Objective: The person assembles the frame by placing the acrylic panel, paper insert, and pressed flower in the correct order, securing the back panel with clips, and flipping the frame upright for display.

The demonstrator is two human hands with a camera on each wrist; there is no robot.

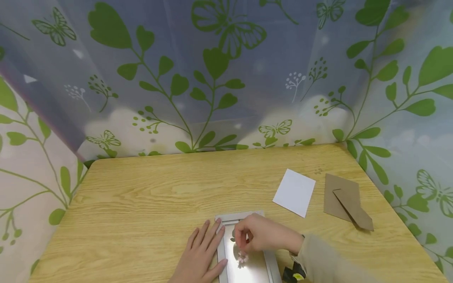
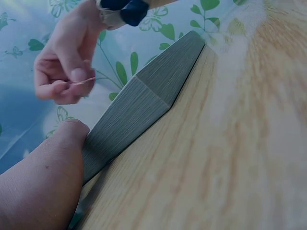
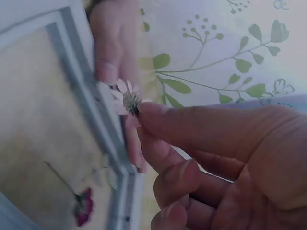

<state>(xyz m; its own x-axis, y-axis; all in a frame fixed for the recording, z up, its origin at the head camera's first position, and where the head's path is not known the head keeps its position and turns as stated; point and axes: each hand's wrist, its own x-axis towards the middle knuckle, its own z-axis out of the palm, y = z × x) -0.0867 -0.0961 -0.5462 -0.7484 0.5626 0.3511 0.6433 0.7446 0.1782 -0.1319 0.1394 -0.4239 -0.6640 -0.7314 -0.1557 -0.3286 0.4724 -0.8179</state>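
My right hand (image 1: pixel 263 236) pinches a small pale pink dried flower (image 3: pixel 130 101) between thumb and forefinger, above a light grey picture frame (image 1: pixel 238 215). In the right wrist view the flower's greenish underside faces the camera. Inside the frame, a dark red dried flower (image 3: pixel 84 208) with a thin stem lies on the clear pane. My left hand (image 1: pixel 201 251) rests flat along the frame's left side, fingers spread. From the left wrist view the frame's side (image 2: pixel 127 112) is seen close up, with the left thumb's base (image 2: pixel 43 177) beside it.
A white card (image 1: pixel 294 192) lies to the frame's right. Beyond it is a brown backing board (image 1: pixel 336 192) with a stand leg (image 1: pixel 355 214) sticking out. A small brownish mark or dried piece (image 1: pixel 318 171) shows on the wooden table (image 1: pixel 141 204). Patterned curtains border the table.
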